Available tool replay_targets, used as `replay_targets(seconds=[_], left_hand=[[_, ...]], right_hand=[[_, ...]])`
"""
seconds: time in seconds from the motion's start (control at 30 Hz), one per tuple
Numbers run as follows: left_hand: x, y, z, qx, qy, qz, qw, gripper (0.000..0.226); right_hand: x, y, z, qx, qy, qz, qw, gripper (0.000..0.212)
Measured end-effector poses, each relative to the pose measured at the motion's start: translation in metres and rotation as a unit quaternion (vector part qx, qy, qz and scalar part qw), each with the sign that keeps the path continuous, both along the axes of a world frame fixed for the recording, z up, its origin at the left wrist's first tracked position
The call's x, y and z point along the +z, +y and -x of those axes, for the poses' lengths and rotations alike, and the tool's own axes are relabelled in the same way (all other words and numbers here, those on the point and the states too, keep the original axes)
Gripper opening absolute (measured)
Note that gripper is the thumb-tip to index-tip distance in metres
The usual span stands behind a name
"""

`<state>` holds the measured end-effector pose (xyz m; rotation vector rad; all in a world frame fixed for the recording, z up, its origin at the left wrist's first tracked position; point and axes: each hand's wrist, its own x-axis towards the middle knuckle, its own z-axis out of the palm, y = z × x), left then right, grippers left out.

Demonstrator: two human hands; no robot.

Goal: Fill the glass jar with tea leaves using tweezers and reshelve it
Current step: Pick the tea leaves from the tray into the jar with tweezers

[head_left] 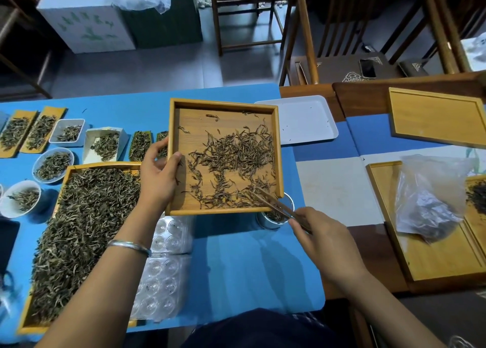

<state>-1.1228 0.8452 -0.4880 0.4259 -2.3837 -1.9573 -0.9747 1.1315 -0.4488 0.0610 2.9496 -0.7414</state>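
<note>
My left hand (160,172) grips the left wall of a square wooden tray (223,104), held tilted above the blue table. Brown tea leaves (234,161) lie scattered inside it. My right hand (319,238) pinches metal tweezers (276,203), whose tips reach into the leaves at the tray's near right corner. The glass jar (276,218) stands on the table just under that corner, partly hidden by the tray, with some leaves inside.
A large wooden tray of green tea (86,232) lies at left, with small bowls and dishes of leaves (52,163) behind it. Clear plastic blister trays (165,274) sit near my left forearm. A white tray (302,119), wooden lids and a plastic bag (431,197) lie to the right.
</note>
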Motion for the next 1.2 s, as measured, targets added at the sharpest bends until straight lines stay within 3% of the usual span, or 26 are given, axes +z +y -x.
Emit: replay_targets(seconds=[0.33,0.8,1.2], left_hand=[[0.000,-0.001,-0.001,0.005,0.012,-0.003,1.000,0.030],[-0.003,-0.002,-0.002,0.005,0.017,-0.012,1.000,0.031],[-0.003,-0.002,0.000,0.007,0.018,-0.005,1.000,0.031]], right_hand=[[-0.005,-0.033,0.031,0.161,0.018,-0.034,0.986,0.029],[-0.007,0.017,0.017,0.102,-0.020,-0.079,0.991,0.024],[0.004,0.036,0.001,0.049,-0.052,-0.057,0.996,0.020]])
